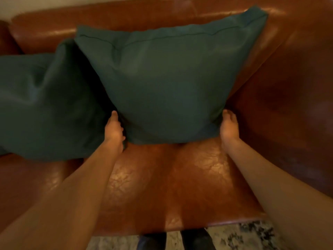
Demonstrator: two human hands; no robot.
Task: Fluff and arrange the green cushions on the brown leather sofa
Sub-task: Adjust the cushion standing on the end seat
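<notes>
At the left of the frame a slumped green cushion (45,105) lies creased against the sofa (180,186) back, untended. Just right of it, the left hand (114,131) closes on the lower left corner of the centre cushion (167,83), fingers tucked behind the fabric. That cushion stands propped against the backrest, filling the middle and upper right. The right hand (229,126) pinches its lower right corner. To fluff well, I would squeeze both corners inward evenly, then seat it square beside the armrest (288,105) at far right
</notes>
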